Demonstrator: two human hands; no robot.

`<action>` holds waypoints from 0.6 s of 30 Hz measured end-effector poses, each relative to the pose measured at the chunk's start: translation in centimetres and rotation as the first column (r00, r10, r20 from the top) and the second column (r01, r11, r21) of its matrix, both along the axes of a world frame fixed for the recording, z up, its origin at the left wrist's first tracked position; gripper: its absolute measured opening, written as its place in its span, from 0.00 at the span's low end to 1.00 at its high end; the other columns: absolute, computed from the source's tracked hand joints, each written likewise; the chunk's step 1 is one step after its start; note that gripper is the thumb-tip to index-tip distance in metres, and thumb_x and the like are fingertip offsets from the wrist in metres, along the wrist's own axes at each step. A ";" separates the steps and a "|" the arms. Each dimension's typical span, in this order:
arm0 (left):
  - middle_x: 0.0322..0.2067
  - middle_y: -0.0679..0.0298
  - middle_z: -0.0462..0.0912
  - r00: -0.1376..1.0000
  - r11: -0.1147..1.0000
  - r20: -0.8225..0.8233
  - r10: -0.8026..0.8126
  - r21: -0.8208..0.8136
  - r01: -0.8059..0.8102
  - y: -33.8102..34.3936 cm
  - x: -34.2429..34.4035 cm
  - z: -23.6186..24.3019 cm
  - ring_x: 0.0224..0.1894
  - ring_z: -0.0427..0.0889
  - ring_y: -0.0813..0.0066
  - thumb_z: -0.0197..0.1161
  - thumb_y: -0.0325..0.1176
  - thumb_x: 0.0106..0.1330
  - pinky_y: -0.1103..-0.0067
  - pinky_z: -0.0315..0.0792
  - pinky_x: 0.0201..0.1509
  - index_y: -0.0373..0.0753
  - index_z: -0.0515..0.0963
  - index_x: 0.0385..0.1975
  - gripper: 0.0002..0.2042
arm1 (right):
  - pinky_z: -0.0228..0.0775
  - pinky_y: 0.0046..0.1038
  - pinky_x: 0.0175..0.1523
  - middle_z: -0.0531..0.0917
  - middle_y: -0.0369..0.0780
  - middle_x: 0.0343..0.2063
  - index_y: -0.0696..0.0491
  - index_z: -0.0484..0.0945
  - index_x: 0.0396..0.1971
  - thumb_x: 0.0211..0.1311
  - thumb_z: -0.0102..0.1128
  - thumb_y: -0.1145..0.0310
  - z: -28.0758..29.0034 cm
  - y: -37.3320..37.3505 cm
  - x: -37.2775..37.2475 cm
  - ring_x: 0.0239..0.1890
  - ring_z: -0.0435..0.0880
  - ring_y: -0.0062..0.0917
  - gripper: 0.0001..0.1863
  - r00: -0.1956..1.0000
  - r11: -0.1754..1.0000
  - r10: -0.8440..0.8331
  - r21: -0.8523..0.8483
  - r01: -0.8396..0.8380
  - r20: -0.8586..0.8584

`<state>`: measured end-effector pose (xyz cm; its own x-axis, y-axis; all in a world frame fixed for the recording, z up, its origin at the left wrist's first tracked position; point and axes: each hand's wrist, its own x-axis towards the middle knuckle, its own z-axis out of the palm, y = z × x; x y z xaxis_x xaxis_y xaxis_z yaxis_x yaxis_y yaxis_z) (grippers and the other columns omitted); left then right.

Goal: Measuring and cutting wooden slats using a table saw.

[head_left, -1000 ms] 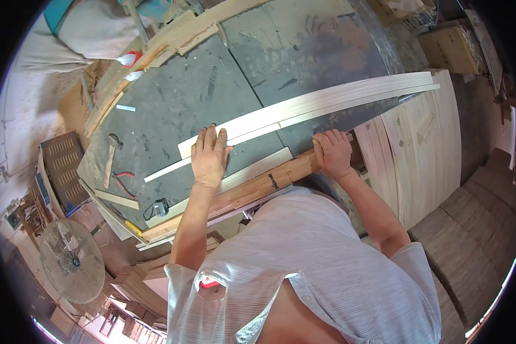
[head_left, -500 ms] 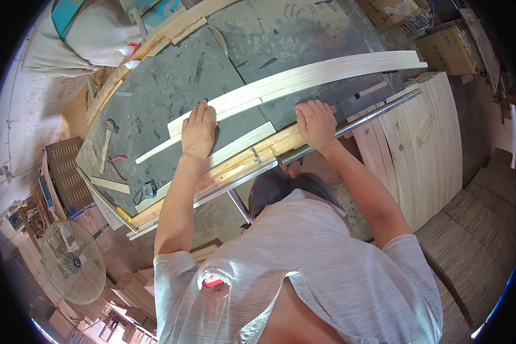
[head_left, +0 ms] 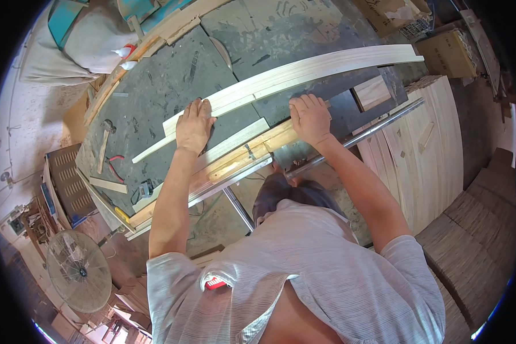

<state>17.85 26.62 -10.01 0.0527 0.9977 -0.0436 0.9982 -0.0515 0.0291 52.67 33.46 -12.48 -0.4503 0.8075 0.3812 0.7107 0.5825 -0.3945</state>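
The left hand [head_left: 194, 129] lies flat, fingers together and closed around nothing, over the left part of a long pale board [head_left: 292, 73] and the narrow strip [head_left: 153, 149] along its near side. The pair runs across the dark worktop [head_left: 166, 97] from left of that hand to the far right. The right hand [head_left: 311, 119] rests near the worktop's near edge with fingers bent; whether it grips anything I cannot tell.

A shorter pale board [head_left: 238, 139] lies nearer the person, beside a wooden rail [head_left: 226, 165] along the near edge. The left forearm crosses both and hides part of them.

Left of the boards are a hammer [head_left: 105, 137], red-handled pliers [head_left: 115, 164], a small wooden slat [head_left: 108, 184] and a tape measure [head_left: 143, 191], all apart from the hands. Two white bottles [head_left: 128, 65] sit at the far left rim.

On the right, a wooden block [head_left: 372, 93] lies just on the near side of the long board. A metal pipe [head_left: 378, 125] slants past the right forearm, in front of a stack of pale boards [head_left: 427, 143]. A round fan [head_left: 79, 270] stands near left.
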 end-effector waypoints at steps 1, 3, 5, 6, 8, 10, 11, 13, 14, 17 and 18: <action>0.68 0.54 0.76 1.000 1.000 0.000 0.004 -0.001 -0.004 0.0 0.0 0.2 0.68 0.76 0.51 0.68 0.44 0.70 0.60 0.76 0.66 0.41 0.74 0.67 0.27 | 0.70 0.37 0.48 0.82 0.36 0.34 0.49 0.83 0.38 0.67 0.62 0.66 0.0 0.1 -0.1 0.40 0.80 0.33 0.05 1.000 1.000 0.001 0.003 -0.001 -0.002; 0.68 0.54 0.76 1.000 1.000 0.017 0.018 -0.024 -0.017 0.1 0.0 0.4 0.69 0.76 0.52 0.68 0.43 0.70 0.61 0.76 0.66 0.41 0.74 0.67 0.27 | 0.70 0.37 0.48 0.82 0.36 0.34 0.49 0.83 0.38 0.68 0.62 0.66 -0.1 0.1 -0.1 0.40 0.80 0.33 0.05 1.000 1.000 0.004 0.002 -0.004 0.001; 0.68 0.54 0.76 1.000 0.999 0.017 0.025 -0.023 -0.025 0.1 0.0 0.6 0.69 0.75 0.52 0.68 0.43 0.70 0.61 0.76 0.66 0.42 0.74 0.67 0.27 | 0.70 0.37 0.48 0.82 0.36 0.34 0.49 0.83 0.38 0.68 0.61 0.66 0.0 0.2 -0.3 0.41 0.80 0.33 0.05 1.000 1.000 0.008 -0.001 -0.008 0.006; 0.68 0.55 0.76 0.999 0.999 0.016 0.029 -0.021 -0.029 0.1 -0.1 0.6 0.69 0.75 0.52 0.68 0.43 0.70 0.61 0.76 0.67 0.42 0.74 0.67 0.27 | 0.70 0.37 0.48 0.82 0.36 0.34 0.49 0.83 0.38 0.68 0.61 0.66 0.0 0.3 -0.4 0.41 0.80 0.33 0.05 1.000 1.000 0.008 0.003 -0.008 -0.002; 0.68 0.55 0.76 0.999 0.999 0.011 0.034 -0.024 -0.034 0.2 0.1 0.7 0.69 0.75 0.53 0.68 0.43 0.70 0.62 0.76 0.67 0.42 0.75 0.67 0.26 | 0.70 0.37 0.48 0.82 0.36 0.34 0.49 0.83 0.38 0.69 0.61 0.66 -0.2 0.3 -0.3 0.41 0.80 0.33 0.05 1.000 1.000 0.007 0.006 -0.007 -0.007; 0.68 0.55 0.76 0.999 0.999 0.009 0.035 -0.033 -0.034 0.1 0.1 0.6 0.69 0.75 0.54 0.67 0.43 0.71 0.62 0.76 0.67 0.42 0.75 0.67 0.26 | 0.70 0.37 0.49 0.82 0.36 0.34 0.49 0.83 0.38 0.69 0.60 0.66 -0.4 0.3 -0.3 0.41 0.80 0.33 0.05 1.000 1.000 0.004 0.009 -0.004 -0.013; 0.68 0.55 0.76 0.999 0.999 0.011 0.036 -0.033 -0.035 0.1 0.1 0.6 0.69 0.75 0.54 0.67 0.43 0.71 0.62 0.76 0.67 0.42 0.75 0.67 0.26 | 0.70 0.37 0.49 0.82 0.36 0.34 0.49 0.83 0.38 0.69 0.60 0.66 -0.5 0.2 -0.2 0.41 0.80 0.33 0.05 1.000 1.000 0.005 0.009 -0.005 -0.011; 0.68 0.55 0.76 1.000 0.999 0.005 0.029 -0.028 -0.029 0.2 0.0 0.4 0.69 0.75 0.55 0.67 0.44 0.71 0.62 0.75 0.67 0.42 0.75 0.67 0.27 | 0.70 0.38 0.49 0.82 0.36 0.34 0.49 0.83 0.39 0.70 0.60 0.66 -0.6 0.2 -0.2 0.41 0.80 0.33 0.05 1.000 0.999 0.003 0.033 -0.002 -0.028; 0.68 0.55 0.76 1.000 0.999 0.006 0.031 -0.028 -0.030 0.1 0.0 0.4 0.69 0.75 0.55 0.67 0.44 0.71 0.62 0.75 0.67 0.42 0.75 0.67 0.27 | 0.70 0.38 0.49 0.82 0.36 0.34 0.49 0.83 0.39 0.70 0.60 0.66 -0.6 0.2 -0.2 0.41 0.80 0.33 0.05 1.000 0.999 0.004 0.033 -0.004 -0.027; 0.69 0.56 0.76 0.999 0.999 0.006 0.035 -0.024 -0.035 -0.1 -0.3 0.0 0.69 0.74 0.55 0.66 0.45 0.72 0.63 0.74 0.68 0.42 0.76 0.68 0.27 | 0.70 0.38 0.49 0.82 0.36 0.34 0.49 0.83 0.39 0.69 0.60 0.66 -0.9 0.1 -0.3 0.41 0.80 0.34 0.06 1.000 0.999 -0.003 0.043 0.004 -0.021; 0.69 0.56 0.76 0.999 0.999 0.006 0.035 -0.023 -0.035 -0.2 -0.5 -0.1 0.69 0.74 0.55 0.66 0.45 0.72 0.63 0.74 0.68 0.42 0.76 0.68 0.27 | 0.70 0.38 0.49 0.82 0.36 0.34 0.49 0.83 0.39 0.69 0.60 0.66 -1.0 0.1 -0.4 0.41 0.80 0.34 0.06 1.000 0.999 -0.001 0.052 0.003 -0.030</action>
